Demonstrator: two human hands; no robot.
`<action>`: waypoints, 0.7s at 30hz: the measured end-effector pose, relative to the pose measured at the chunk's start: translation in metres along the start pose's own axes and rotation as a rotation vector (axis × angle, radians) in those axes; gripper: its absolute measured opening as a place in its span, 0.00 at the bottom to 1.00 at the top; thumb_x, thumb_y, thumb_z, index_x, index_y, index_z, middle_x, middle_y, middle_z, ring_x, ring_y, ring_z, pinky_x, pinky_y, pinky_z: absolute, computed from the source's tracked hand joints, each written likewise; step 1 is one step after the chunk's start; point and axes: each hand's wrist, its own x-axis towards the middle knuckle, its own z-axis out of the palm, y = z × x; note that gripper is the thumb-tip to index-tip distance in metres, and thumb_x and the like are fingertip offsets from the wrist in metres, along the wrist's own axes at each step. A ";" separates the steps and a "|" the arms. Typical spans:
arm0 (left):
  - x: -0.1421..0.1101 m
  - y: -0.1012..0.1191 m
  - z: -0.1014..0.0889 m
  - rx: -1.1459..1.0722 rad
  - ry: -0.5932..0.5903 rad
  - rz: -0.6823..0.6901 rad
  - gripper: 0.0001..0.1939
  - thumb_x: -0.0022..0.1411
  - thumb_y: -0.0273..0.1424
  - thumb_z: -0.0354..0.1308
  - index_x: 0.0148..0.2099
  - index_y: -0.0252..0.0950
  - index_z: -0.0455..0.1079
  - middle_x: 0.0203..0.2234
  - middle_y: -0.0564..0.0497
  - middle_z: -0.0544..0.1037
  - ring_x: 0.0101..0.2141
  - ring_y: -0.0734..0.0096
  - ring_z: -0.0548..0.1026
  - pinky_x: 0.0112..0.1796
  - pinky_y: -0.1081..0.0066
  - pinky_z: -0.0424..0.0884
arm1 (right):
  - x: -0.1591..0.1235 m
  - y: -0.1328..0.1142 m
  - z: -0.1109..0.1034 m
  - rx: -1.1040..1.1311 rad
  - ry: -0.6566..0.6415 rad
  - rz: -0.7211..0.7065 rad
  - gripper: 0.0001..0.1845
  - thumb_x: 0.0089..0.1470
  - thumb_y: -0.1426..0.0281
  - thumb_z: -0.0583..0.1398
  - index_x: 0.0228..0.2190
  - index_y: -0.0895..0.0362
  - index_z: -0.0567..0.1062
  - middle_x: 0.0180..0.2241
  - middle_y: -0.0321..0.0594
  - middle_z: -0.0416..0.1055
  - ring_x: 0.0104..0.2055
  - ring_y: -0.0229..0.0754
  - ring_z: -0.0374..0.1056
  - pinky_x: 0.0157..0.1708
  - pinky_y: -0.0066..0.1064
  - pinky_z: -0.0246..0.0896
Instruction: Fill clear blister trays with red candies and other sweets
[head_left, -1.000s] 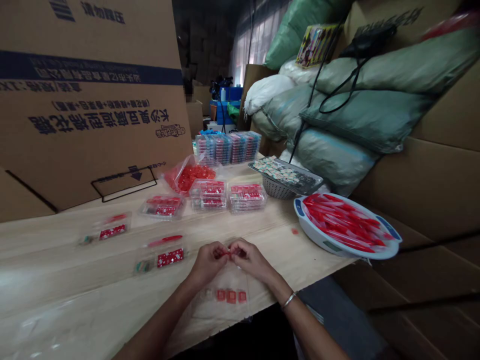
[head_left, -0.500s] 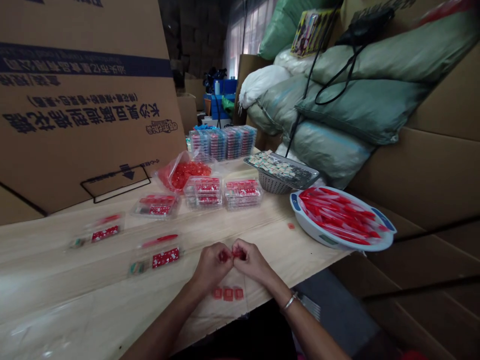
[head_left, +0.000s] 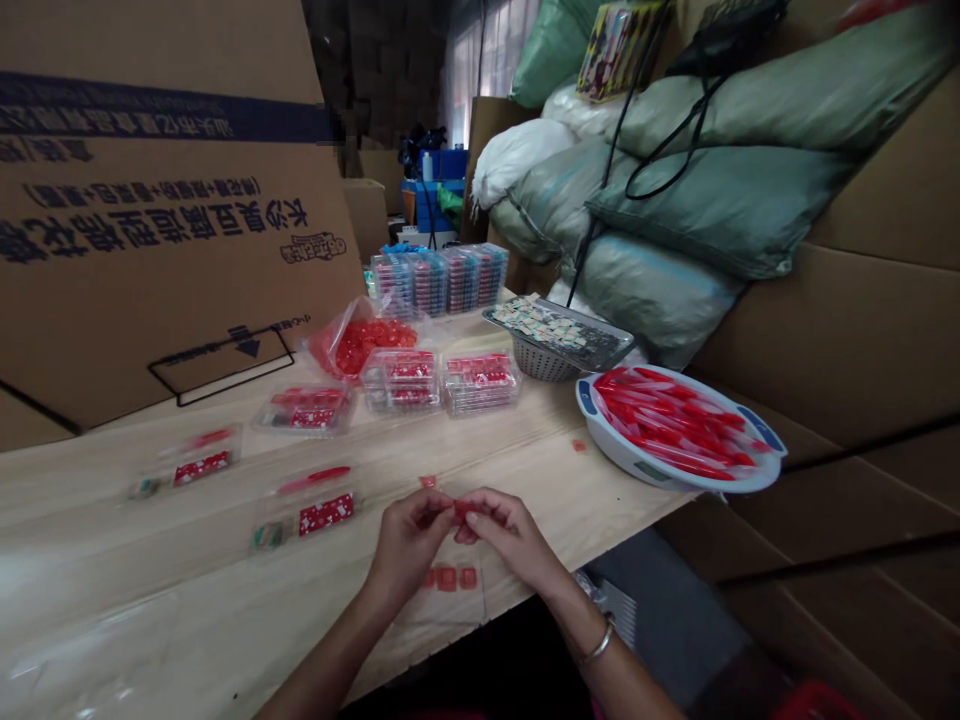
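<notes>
My left hand [head_left: 409,540] and my right hand [head_left: 504,533] meet above the near edge of the wooden table [head_left: 187,590]. Together their fingertips pinch a small red piece [head_left: 462,509]. Below them lies a clear plastic tray [head_left: 450,585] with three small red squares [head_left: 448,578] in it. One loose red piece [head_left: 428,482] rests on the table just beyond my left hand. A clear tray with a red pen and a red patterned piece [head_left: 309,508] lies to the left of my hands.
A white bowl of red pens [head_left: 679,428] stands at the right. A basket of small pieces [head_left: 556,339], stacked clear packs [head_left: 442,381], a bag of red parts [head_left: 358,343] and a large cardboard box [head_left: 150,200] sit behind. Sacks pile up at the right.
My hands have loosened from a tight knot and lifted slightly, the red piece now showing between the fingertips. A loose red piece now lies beyond my left hand. The view has shifted left.
</notes>
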 end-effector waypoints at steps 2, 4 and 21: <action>-0.003 0.000 0.001 -0.054 0.053 -0.030 0.05 0.48 0.31 0.62 0.25 0.34 0.74 0.20 0.52 0.77 0.23 0.72 0.73 0.27 0.75 0.69 | -0.002 -0.002 0.004 -0.045 0.011 -0.022 0.16 0.54 0.58 0.60 0.37 0.57 0.76 0.28 0.38 0.73 0.29 0.38 0.70 0.31 0.30 0.64; -0.003 0.002 0.000 -0.095 0.066 -0.045 0.05 0.46 0.31 0.63 0.26 0.34 0.75 0.21 0.52 0.78 0.24 0.72 0.74 0.29 0.74 0.70 | -0.004 -0.005 0.009 -0.184 0.062 -0.098 0.14 0.55 0.60 0.59 0.37 0.57 0.78 0.30 0.39 0.73 0.31 0.39 0.69 0.31 0.29 0.63; -0.018 -0.001 -0.005 -0.185 0.104 -0.150 0.06 0.38 0.24 0.62 0.25 0.34 0.74 0.21 0.54 0.78 0.24 0.73 0.76 0.28 0.76 0.72 | -0.006 -0.018 0.022 -0.657 -0.017 -0.113 0.07 0.43 0.80 0.57 0.20 0.59 0.73 0.20 0.32 0.66 0.24 0.33 0.60 0.26 0.24 0.52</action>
